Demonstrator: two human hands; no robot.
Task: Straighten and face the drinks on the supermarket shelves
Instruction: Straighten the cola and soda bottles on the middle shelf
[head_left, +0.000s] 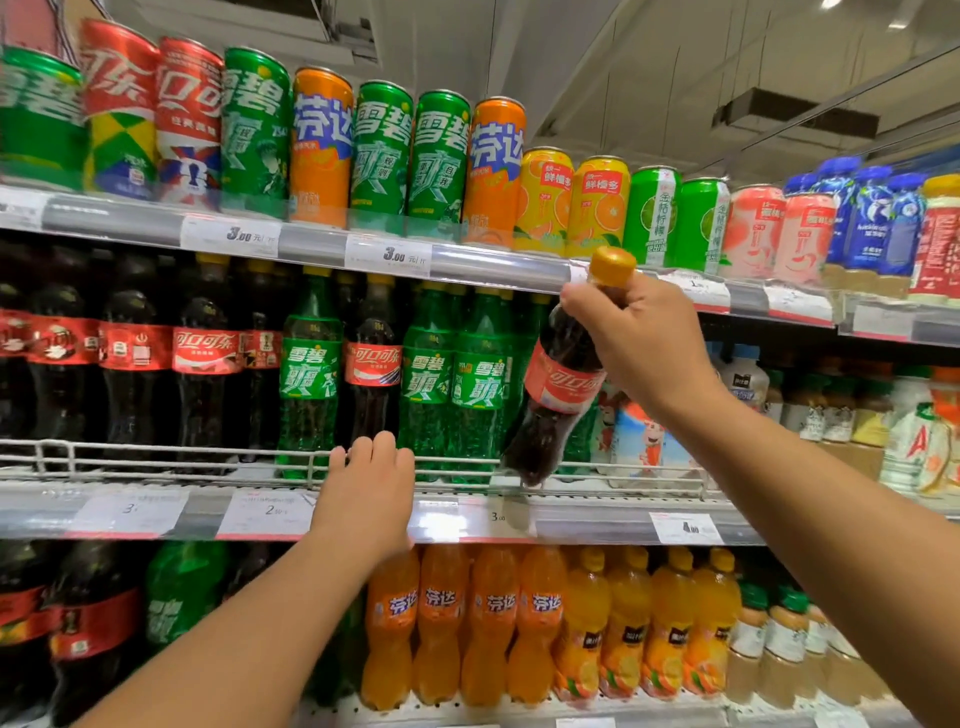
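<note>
Tall cans (384, 156) up top run green, red and orange, then yellow ones printed with orange slices (571, 202). The tilted cola bottle (558, 384) is dark brown with a red label and yellow-orange cap. Green bottles (452, 384) carry white lettering; the orange bottles (467, 623) below wear blue-and-white lettering.

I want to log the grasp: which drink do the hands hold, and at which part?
The right hand grips a tilted cola bottle at its neck, under the yellow cap. The left hand holds nothing.

Right grip (636, 343) curled, left (371, 486) flat
</note>
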